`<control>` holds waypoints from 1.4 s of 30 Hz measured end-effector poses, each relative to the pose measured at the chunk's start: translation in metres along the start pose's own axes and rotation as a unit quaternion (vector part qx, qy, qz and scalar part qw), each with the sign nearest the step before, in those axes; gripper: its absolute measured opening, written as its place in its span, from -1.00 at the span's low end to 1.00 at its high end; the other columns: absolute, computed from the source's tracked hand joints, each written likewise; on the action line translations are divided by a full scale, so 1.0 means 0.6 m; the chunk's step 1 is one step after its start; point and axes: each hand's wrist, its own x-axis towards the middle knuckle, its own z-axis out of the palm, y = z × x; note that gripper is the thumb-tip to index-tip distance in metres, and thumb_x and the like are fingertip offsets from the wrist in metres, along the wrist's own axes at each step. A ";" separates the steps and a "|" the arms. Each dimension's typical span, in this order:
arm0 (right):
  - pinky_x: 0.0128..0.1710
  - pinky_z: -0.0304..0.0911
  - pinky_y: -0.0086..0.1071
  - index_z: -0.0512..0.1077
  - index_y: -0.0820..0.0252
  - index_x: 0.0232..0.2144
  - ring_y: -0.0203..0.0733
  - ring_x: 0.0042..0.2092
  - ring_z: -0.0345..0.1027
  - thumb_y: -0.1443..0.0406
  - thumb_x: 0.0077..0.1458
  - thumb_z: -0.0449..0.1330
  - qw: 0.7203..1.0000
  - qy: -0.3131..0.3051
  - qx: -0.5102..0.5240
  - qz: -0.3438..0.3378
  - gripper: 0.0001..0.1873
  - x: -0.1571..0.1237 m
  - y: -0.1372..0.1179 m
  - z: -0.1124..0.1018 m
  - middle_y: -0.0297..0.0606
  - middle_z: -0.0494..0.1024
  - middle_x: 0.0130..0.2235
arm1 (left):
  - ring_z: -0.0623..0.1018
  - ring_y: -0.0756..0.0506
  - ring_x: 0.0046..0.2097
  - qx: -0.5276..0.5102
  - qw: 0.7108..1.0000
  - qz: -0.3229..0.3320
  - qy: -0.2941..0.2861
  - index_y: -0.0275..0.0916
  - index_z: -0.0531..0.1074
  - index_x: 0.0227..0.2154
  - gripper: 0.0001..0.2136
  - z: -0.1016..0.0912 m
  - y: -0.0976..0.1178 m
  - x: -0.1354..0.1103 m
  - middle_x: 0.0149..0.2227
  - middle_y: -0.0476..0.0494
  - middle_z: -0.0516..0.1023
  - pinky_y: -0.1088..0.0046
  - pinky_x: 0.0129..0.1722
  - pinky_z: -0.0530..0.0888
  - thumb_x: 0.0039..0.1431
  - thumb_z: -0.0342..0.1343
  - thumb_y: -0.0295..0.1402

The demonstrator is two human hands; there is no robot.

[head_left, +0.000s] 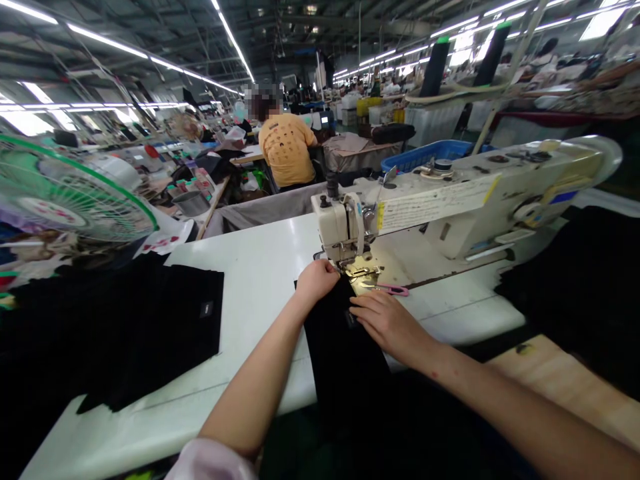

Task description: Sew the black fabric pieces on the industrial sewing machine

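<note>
A long black fabric piece [336,347] runs from the table's front edge up to the needle area of the sewing machine [333,230]. My left hand [317,281] is closed in a pinch at the fabric's far end, just left of the presser foot; its fingertips are partly hidden. Flat on the right side of the cloth lies my right hand [385,323], fingers stretched out beside a small dark label [351,319]. Close by on the machine bed is a pink-handled tool [395,290], probably thread snips, near a metal guide [363,272].
Black garments [165,333] cover the table's left side, and more black cloth [580,280] lies at the right. A green fan [75,193] stands at the left. Beyond the machine are a blue basket [425,155] and a seated person in a yellow shirt [287,150].
</note>
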 end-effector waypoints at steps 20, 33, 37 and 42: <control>0.10 0.31 0.07 0.52 0.18 -0.06 -0.03 0.03 0.41 0.46 0.24 0.11 1.000 0.001 -0.019 0.005 -0.71 0.004 -0.005 -0.001 -0.11 0.58 0.00 | 0.61 -0.15 -0.23 0.005 1.000 -0.009 0.018 -0.23 0.56 -0.39 -0.84 -0.001 0.008 -0.003 -0.29 -0.22 0.66 0.45 -0.28 0.40 0.11 0.07 -0.36; 0.06 0.31 0.01 0.49 0.23 -0.03 -0.02 0.01 0.38 0.42 0.27 0.10 1.000 -0.004 -0.020 0.019 -0.73 0.000 0.005 0.007 -0.11 0.57 0.02 | 0.60 -0.19 -0.19 -0.010 0.998 0.025 0.055 -0.26 0.55 -0.38 -0.86 -0.006 0.006 -0.012 -0.29 -0.25 0.63 0.37 -0.16 0.45 0.13 0.09 -0.39; 0.13 0.25 0.07 0.48 0.23 -0.03 0.01 0.05 0.38 0.47 0.24 0.05 1.000 -0.008 -0.022 0.017 -0.68 -0.010 0.000 -0.008 -0.10 0.54 0.06 | 0.47 -0.18 0.08 -0.046 0.990 0.069 0.116 -0.25 0.45 -0.06 -0.72 -0.022 -0.018 -0.086 0.02 -0.26 0.51 0.31 0.11 0.36 0.17 0.10 -0.39; 0.18 0.20 0.07 0.37 0.14 0.11 -0.01 0.09 0.37 0.51 0.10 0.03 0.998 0.030 0.032 -0.039 -0.47 -0.027 -0.064 -0.057 -0.13 0.51 0.07 | 0.47 -0.09 -0.14 -0.223 0.903 0.132 0.344 -0.20 0.33 -0.21 -0.82 0.009 -0.058 -0.270 -0.23 -0.11 0.44 0.31 -0.04 0.42 0.12 0.02 -0.51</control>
